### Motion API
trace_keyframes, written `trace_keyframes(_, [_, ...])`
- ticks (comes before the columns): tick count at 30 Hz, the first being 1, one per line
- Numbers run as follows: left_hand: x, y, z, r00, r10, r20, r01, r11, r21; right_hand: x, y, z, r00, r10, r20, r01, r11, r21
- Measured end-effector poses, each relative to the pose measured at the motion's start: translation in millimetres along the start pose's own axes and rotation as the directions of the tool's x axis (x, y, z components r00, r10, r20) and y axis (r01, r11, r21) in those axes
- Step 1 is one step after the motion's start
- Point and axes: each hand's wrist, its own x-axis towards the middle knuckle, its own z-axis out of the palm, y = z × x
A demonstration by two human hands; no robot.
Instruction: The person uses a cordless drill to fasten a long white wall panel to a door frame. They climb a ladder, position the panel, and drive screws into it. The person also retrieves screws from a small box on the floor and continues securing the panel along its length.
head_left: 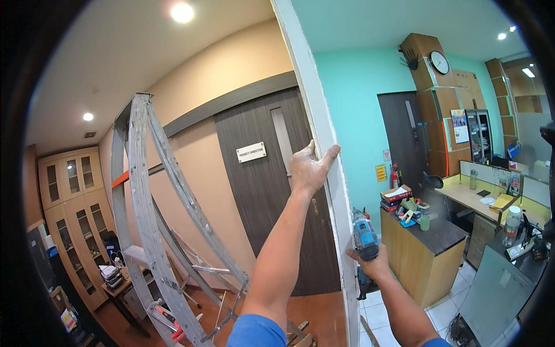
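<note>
White-painted partition end [305, 75], matt, rough and ragged along its edges, hard plastic casing on the drill [365, 235], scuffed bare-metal ladder [140, 173], matt wood-grain door [248, 191], cardboard boxes [396, 196] at the far left corner of a smooth countertop [444, 236], matt cloth sleeve [257, 331], glossy floor tiles [378, 315]

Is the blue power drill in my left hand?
No, your right hand holds the blue power drill, while your left hand is against the white wall edge.

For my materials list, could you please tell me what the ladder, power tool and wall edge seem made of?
Ladder: probably aluminium, dull grey and scuffed. Power tool: likely moulded plastic, smooth blue and dark casing. Wall edge: perhaps plaster, matt white, with rough margins.
</note>
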Motion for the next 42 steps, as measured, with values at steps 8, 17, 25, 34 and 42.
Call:
trace_keyframes(8, [27, 6, -5, 0.985, 0.091, -0.149, -0.099, 0.994, -0.043, -1, 4, 3, 0.997, 0.082, -0.017, -0.081, 0.996, 0.035])
trace_keyframes(17, [81, 54, 2, 0.965, 0.191, -0.181, -0.073, 0.855, 0.514, 1, 16, 0, 1.0, 0.02, -0.02, -0.017, 0.989, 0.144])
trace_keyframes(25, [94, 48, 4, 0.934, 0.288, -0.21, -0.057, 0.702, 0.71, 2, 20, -8, 0.995, 0.089, 0.036, -0.095, 0.976, 0.195])
trace_keyframes(34, [81, 48, -7, 0.995, 0.101, -0.027, -0.075, 0.871, 0.486, 6, 27, -4, 0.992, 0.107, 0.066, -0.119, 0.972, 0.201])
trace_keyframes(42, [82, 39, -11, 0.996, 0.086, 0.0, -0.075, 0.86, 0.504, 8, 23, -3, 0.991, 0.116, 0.073, -0.131, 0.961, 0.243])
